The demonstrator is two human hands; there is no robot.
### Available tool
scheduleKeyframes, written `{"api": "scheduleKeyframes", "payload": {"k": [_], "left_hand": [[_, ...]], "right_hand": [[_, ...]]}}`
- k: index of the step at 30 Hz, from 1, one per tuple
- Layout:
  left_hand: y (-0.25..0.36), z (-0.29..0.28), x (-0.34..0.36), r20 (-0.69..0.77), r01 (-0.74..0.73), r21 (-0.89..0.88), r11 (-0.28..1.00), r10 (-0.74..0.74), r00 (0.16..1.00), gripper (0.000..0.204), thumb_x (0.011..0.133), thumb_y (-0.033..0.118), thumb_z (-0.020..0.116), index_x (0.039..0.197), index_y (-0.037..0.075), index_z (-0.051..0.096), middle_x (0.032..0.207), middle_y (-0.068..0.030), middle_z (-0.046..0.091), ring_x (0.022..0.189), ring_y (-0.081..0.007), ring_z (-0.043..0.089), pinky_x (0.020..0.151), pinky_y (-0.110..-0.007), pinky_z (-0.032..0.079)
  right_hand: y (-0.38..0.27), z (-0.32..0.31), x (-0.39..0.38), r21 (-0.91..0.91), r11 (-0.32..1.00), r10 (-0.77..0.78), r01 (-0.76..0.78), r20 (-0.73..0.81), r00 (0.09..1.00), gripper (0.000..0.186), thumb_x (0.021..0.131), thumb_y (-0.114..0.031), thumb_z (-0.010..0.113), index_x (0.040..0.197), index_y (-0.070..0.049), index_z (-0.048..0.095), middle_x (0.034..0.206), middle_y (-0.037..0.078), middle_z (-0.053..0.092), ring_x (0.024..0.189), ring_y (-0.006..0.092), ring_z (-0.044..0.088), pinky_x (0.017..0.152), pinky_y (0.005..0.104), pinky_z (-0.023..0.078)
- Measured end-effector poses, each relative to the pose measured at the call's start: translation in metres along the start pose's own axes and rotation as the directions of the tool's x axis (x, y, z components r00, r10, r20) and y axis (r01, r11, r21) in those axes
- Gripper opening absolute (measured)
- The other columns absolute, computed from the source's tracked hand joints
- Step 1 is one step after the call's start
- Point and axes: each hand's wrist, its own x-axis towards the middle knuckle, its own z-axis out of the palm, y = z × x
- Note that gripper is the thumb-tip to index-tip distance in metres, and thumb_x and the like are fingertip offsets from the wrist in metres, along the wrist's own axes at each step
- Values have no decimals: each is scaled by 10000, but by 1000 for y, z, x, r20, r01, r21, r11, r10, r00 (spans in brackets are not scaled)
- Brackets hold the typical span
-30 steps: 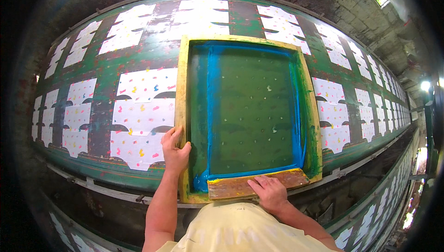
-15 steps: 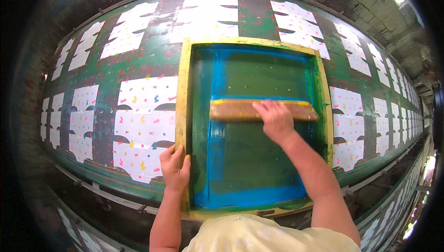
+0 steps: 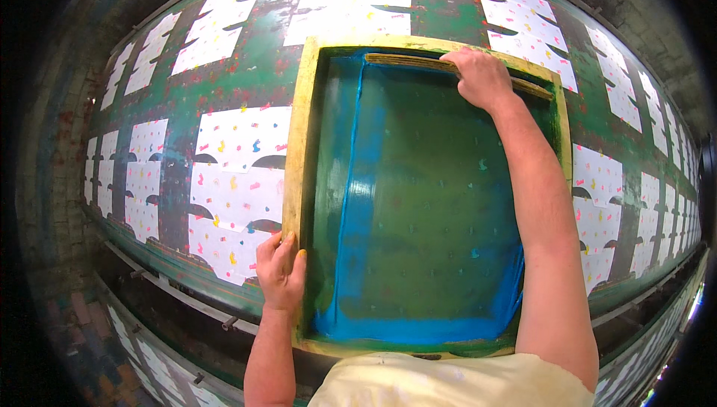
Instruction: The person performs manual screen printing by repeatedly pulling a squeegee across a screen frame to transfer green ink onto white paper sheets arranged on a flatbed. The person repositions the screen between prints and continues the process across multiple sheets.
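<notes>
While the right hand (image 3: 484,77) clamps down on the wooden squeegee (image 3: 418,63) at the upper edge of the frame's middle, the blade sits against the far inner wall of the yellow-framed printing screen (image 3: 297,145). The left hand (image 3: 281,272), fingers curled together over the screen's near left corner at lower left, pins it to the green tabletop (image 3: 261,71). With the arm at full stretch, that one-corner hold looks light: a slip could shift the screen and smear the printed white fabric panels (image 3: 239,145) beside it. Blue ink (image 3: 418,328) pooled along the near edge could also seep under.
</notes>
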Motion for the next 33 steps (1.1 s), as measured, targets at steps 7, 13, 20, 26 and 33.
{"api": "scheduleKeyframes", "payload": {"k": [7, 13, 20, 26, 33], "left_hand": [[-4, 1, 1, -26, -65, 11, 998, 65, 998, 450, 925, 18, 858, 1371, 30, 793, 1361, -195, 739, 1271, -389, 690, 1101, -487, 570], [-8, 2, -1, -75, -132, -23, 991, 130, 989, 411, 938, 62, 861, 1344, 29, 799, 1313, -181, 756, 1238, -392, 703, 1080, -485, 577], [-15, 4, -1, -86, -137, 38, 990, 140, 986, 377, 963, 159, 860, 1325, 71, 808, 1276, -186, 757, 1229, -417, 704, 1061, -519, 579], [-25, 8, -3, -157, -250, 39, 967, 254, 955, 365, 983, 198, 819, 1329, 85, 785, 1218, -198, 772, 1171, -445, 712, 1015, -570, 581], [-14, 5, -3, -83, -177, 126, 976, 188, 979, 334, 993, 217, 797, 1309, 113, 775, 1173, -209, 752, 1166, -436, 711, 984, -575, 592]], "right_hand": [[-23, -37, -34, -34, 999, -24, 34, 261, 965, 496, 917, -62, 673, 1373, -187, 821, 1321, 151, 835, 1237, 368, 798, 1074, 517, 656], [-82, -49, -144, 29, 999, -52, 46, 264, 963, 458, 899, -72, 713, 1317, -213, 835, 1253, 133, 840, 1202, 358, 807, 1034, 518, 669], [-166, -71, -285, 78, 996, -48, 30, 247, 968, 453, 864, -43, 749, 1272, -210, 854, 1203, 115, 838, 1132, 346, 821, 974, 503, 681], [-248, -80, -412, 91, 995, -64, 49, 172, 983, 385, 842, -40, 761, 1177, -200, 863, 1057, 106, 810, 1033, 338, 815, 911, 488, 669], [-295, -88, -483, 77, 995, -77, 68, 120, 990, 401, 865, -124, 824, 1263, -173, 823, 1120, 86, 779, 1094, 316, 773, 950, 468, 610]]}}
